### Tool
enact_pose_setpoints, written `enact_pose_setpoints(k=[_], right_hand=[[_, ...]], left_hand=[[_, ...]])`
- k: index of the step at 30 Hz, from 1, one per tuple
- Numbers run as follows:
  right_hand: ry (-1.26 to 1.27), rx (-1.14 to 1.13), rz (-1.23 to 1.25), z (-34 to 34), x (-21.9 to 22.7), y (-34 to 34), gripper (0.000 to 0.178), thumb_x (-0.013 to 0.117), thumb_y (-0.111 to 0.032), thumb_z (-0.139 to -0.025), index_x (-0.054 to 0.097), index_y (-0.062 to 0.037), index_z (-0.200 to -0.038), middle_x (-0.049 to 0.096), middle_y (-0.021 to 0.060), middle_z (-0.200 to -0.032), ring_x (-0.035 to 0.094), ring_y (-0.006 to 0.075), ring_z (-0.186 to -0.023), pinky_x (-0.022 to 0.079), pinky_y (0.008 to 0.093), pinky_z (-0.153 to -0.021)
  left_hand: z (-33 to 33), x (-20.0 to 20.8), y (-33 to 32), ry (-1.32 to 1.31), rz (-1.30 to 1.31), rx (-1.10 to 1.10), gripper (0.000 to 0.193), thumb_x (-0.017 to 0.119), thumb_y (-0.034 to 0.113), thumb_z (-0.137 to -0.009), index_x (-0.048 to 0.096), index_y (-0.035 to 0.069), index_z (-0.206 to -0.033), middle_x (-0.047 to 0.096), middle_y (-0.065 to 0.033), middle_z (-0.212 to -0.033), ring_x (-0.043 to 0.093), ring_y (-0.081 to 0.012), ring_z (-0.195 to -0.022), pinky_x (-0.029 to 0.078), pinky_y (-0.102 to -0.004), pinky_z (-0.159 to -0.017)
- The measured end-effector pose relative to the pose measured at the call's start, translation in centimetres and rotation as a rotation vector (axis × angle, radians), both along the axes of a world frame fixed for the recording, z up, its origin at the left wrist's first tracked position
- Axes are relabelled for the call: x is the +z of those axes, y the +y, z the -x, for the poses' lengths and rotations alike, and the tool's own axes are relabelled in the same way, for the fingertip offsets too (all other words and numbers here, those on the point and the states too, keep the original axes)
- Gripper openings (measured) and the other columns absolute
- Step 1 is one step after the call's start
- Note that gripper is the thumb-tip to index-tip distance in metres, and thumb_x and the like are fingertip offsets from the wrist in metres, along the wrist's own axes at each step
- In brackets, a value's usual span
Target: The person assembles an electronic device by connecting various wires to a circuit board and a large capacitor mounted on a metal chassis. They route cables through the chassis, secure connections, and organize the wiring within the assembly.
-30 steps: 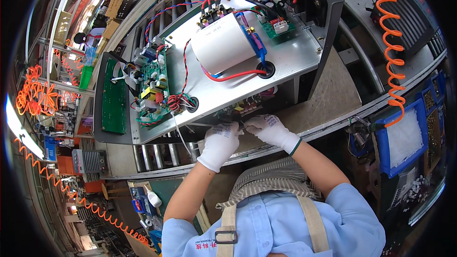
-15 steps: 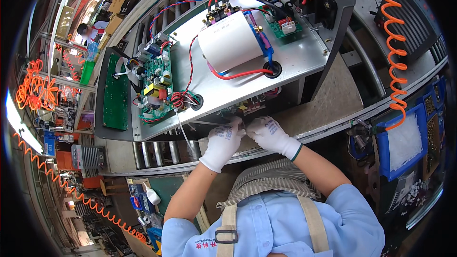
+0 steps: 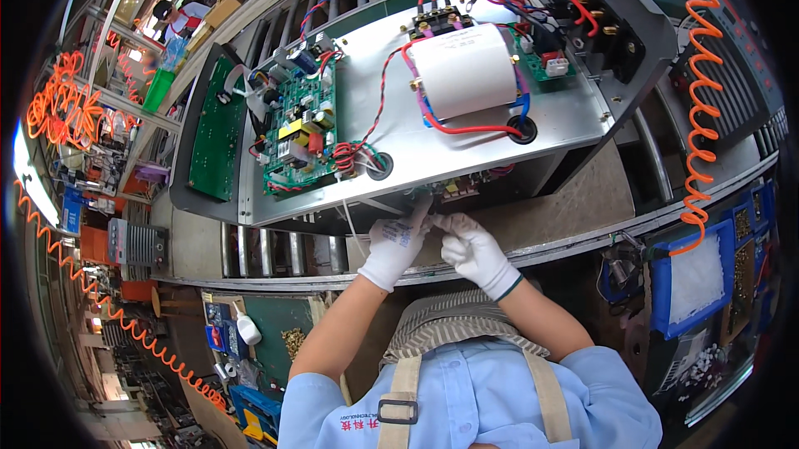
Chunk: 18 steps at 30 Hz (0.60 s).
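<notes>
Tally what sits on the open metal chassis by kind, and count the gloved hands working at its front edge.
Green circuit boards: 3 (large, long one at the left side, small one by the right wall)
White cylindrical component: 1
Black grommet holes: 2 ()
White-gloved hands: 2 (left hand, right hand)
Total: 8
</notes>
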State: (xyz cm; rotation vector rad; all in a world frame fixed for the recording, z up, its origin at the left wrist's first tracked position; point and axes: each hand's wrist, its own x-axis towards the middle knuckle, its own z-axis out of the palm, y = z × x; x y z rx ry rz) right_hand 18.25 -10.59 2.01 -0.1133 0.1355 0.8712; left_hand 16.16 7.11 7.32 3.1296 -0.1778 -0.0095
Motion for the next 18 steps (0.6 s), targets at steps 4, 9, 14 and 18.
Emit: enact_pose_setpoints(k=[4,9,14,18], right_hand=[[0.076,0.008,-0.155,2.2,0.1,0.9,0.009,0.057,-0.017,-0.1,0.06,-0.0104,-0.095,0.064,0.0027,-0.121,0.033,0.0044,-0.045,0.029,0.0218,-0.047],[-0.271,-0.081,0.575,1.7,2.3,-0.5,0.015,0.054,-0.017,-0.101,0.062,-0.0045,-0.105,0.064,0.0057,-0.117,0.057,0.0123,-0.06,0.046,0.0239,-0.054],[-0.69,-0.917,1.444,0.1,8.3,-10.8,0.04,0.045,-0.028,-0.105,0.051,0.0019,-0.13,0.051,0.0151,-0.137,0.056,0.0244,-0.118,0.048,0.0375,-0.099],[-0.954,-1.311,1.441,-4.6,11.4,-10.4,0.07,0.032,-0.046,-0.106,0.019,0.0037,-0.153,0.024,0.0179,-0.159,0.024,0.0301,-0.148,0.018,0.0405,-0.121]], left_hand=[[0.1,-2.5,-0.1,-0.164,0.145,-0.011,0.058,0.062,0.022,-0.088,0.046,0.026,-0.144,0.074,-0.0082,-0.085,0.072,-0.0243,-0.072,0.054,-0.0378,-0.063],[0.7,-2.7,-0.3,-0.048,0.301,0.052,0.054,0.062,0.02,-0.088,0.05,0.022,-0.14,0.073,-0.0089,-0.085,0.071,-0.0265,-0.075,0.054,-0.0398,-0.062],[9.8,-2.1,5.3,-0.069,0.382,0.092,0.032,0.062,0.024,-0.092,0.061,0.015,-0.122,0.07,-0.0127,-0.079,0.068,-0.0325,-0.069,0.053,-0.0463,-0.065],[14.4,-7.3,16.3,-0.171,0.369,0.323,0.029,0.064,0.025,-0.091,0.065,0.009,-0.115,0.07,-0.0149,-0.082,0.068,-0.0305,-0.066,0.053,-0.0414,-0.065]])
